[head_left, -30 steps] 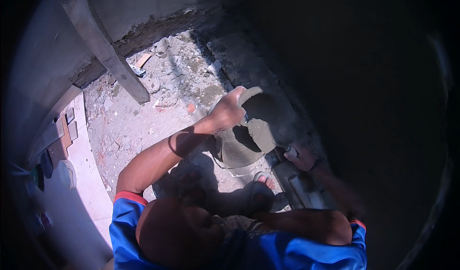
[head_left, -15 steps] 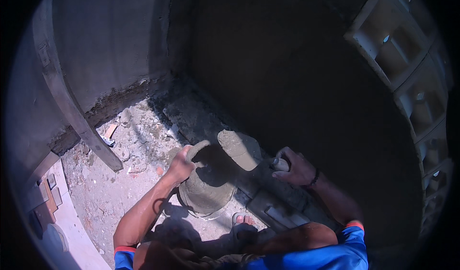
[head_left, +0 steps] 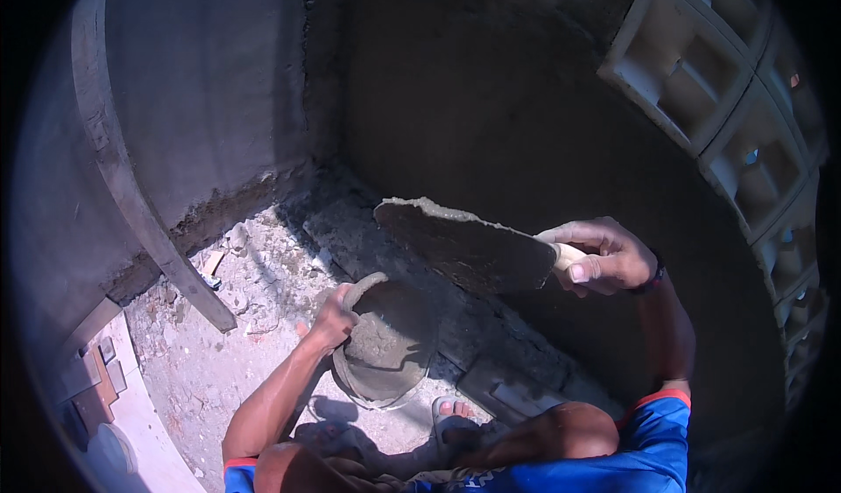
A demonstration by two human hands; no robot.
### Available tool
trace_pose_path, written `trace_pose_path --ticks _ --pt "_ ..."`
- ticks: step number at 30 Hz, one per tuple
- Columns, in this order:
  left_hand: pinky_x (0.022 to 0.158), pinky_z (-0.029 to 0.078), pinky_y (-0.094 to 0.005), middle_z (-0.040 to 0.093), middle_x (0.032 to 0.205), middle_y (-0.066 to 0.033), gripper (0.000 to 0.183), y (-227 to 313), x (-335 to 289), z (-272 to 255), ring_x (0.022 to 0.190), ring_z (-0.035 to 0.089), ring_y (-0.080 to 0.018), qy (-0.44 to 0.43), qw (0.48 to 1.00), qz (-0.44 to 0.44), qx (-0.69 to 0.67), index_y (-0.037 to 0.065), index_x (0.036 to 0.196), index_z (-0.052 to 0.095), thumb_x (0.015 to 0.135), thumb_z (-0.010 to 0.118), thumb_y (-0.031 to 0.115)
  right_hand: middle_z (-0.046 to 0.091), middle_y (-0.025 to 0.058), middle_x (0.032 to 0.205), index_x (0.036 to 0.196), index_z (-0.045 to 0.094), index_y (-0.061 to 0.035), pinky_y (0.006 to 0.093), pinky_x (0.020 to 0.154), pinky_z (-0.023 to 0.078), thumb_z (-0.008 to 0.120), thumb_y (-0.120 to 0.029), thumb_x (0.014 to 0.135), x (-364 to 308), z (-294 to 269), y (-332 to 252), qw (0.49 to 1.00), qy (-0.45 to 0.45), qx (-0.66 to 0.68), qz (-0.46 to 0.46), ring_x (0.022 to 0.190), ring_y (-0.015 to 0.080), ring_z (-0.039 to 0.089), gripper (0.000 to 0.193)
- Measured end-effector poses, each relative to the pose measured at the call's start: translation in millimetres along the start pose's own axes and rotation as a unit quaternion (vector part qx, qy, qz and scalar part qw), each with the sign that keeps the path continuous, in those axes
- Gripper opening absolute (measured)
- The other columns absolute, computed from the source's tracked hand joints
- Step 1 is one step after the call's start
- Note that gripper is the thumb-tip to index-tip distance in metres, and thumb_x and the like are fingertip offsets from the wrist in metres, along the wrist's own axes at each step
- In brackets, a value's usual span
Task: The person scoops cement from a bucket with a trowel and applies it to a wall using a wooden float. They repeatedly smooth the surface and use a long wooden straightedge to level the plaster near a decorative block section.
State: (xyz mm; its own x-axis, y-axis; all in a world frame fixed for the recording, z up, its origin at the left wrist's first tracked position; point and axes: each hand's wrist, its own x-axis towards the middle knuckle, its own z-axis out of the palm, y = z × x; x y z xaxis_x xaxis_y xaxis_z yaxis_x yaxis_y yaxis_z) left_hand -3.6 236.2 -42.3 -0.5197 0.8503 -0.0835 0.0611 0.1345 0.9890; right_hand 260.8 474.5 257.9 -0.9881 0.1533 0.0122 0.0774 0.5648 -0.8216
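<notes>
My left hand [head_left: 333,320] is closed on the rim of a bucket [head_left: 407,386], which leans on the floor in front of me. Grey wet mortar [head_left: 378,340] lies inside it, and more is caked on the rim. In my right hand [head_left: 606,255] is a trowel [head_left: 469,246], gripped by its pale handle. The wide blade points left, above and to the right of the bucket, with mortar along its upper edge. Its dark face is toward me. Behind the blade stands the dark, freshly coated wall [head_left: 491,99].
A long wooden board [head_left: 149,204] leans against the left wall [head_left: 201,73]. Rubble and broken bits cover the floor [head_left: 210,362]. Tile pieces [head_left: 96,379] lie at the lower left. Patterned vent blocks [head_left: 692,81] line the upper right. My sandalled foot [head_left: 451,414] is beside the bucket.
My right hand has risen and turned the trowel, which moved up from beside the bucket to in front of the wall. The bucket has tipped, showing the mortar inside; my left hand keeps its hold.
</notes>
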Motion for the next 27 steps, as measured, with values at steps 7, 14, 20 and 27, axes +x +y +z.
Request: trace_pose_path --ticks 7,14,20,27 --pt "0.092 0.043 -0.0334 0.061 0.105 -0.0160 0.048 3.1 -8.9 3.7 0.104 0.058 -0.0239 0.023 0.999 -0.021 0.027 0.000 0.119 0.050 0.072 0.050 -0.008 0.047 -0.0030 0.069 0.122 0.054 -0.0024 0.0187 0.043 0.035 0.055 -0.025 0.093 -53.8 -44.9 0.5 0.872 0.458 -0.155 0.073 0.052 0.0021 0.042 0.037" --pt "0.095 0.042 -0.0336 0.061 0.107 -0.0169 0.050 13.7 -14.6 11.5 0.108 0.057 -0.0242 0.026 0.998 0.000 0.061 0.000 0.121 0.049 0.071 0.049 -0.007 0.065 0.0166 0.089 0.115 0.058 -0.0045 0.0427 0.075 0.051 0.068 -0.015 0.078 -29.0 43.0 56.9 0.946 0.012 -0.290 0.141 0.087 0.0339 0.065 0.039" --pt "0.096 0.041 -0.0353 0.060 0.109 -0.0215 0.045 5.3 -14.4 7.8 0.108 0.057 -0.0291 0.020 0.999 0.003 0.046 -0.003 0.119 0.049 0.073 0.049 -0.005 0.064 0.0187 0.083 0.105 0.062 -0.0067 0.0443 0.066 0.053 0.062 -0.010 0.075 8.4 111.6 91.8 0.902 -0.140 -0.377 0.158 0.079 0.0365 0.064 0.030" --pt "0.096 0.041 -0.0346 0.059 0.111 -0.0206 0.049 -0.6 -37.9 -12.0 0.108 0.056 -0.0292 0.044 0.994 0.018 0.095 -0.002 0.121 0.048 0.072 0.050 -0.005 0.065 0.0180 0.082 0.093 0.068 -0.0072 0.0399 0.068 0.055 0.060 -0.011 0.079 59.4 181.2 112.9 0.813 -0.232 -0.532 0.039 0.080 0.0293 0.068 0.017"
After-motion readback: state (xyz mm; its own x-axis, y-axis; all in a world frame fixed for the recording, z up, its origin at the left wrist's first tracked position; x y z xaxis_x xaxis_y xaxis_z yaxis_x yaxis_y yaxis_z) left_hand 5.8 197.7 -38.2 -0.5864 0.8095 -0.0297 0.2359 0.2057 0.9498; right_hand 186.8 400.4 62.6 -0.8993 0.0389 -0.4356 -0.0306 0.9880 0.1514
